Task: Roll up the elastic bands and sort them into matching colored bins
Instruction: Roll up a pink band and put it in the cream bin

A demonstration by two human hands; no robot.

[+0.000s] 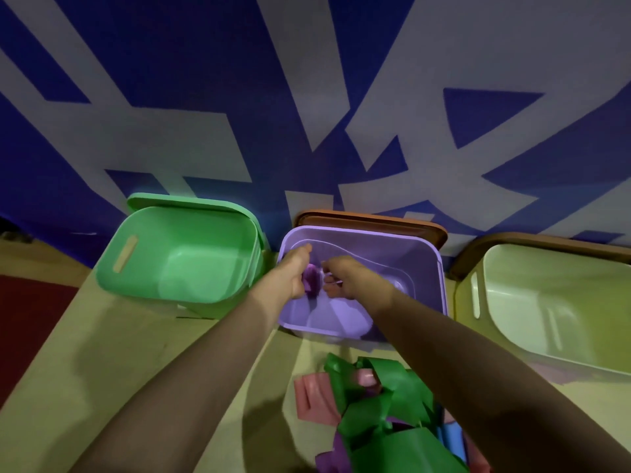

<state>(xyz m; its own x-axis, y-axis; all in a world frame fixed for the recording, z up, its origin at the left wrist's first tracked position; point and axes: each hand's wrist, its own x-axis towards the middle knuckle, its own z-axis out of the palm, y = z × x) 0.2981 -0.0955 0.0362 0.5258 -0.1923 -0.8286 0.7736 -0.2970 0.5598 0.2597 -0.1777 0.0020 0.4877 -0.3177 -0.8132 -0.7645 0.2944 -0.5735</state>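
Both my hands are over the purple bin (pixel 431 268) in the middle. My left hand (pixel 296 272) grips a rolled purple elastic band (pixel 311 278) just above the bin's inside. My right hand (pixel 348 276) is right beside the roll with its fingers curled at the roll's edge; whether it pinches the band is unclear. A green bin (pixel 143 264) stands to the left and a pale yellow-green bin (pixel 546 302) to the right. A pile of loose bands (pixel 379 407), green, pink, purple and blue, lies on the floor near me.
A brown lid (pixel 375 220) leans behind the purple bin and another brown lid (pixel 532 241) behind the yellow-green one. A blue and grey patterned wall rises right behind the bins. A dark red mat (pixel 27 322) lies at the left.
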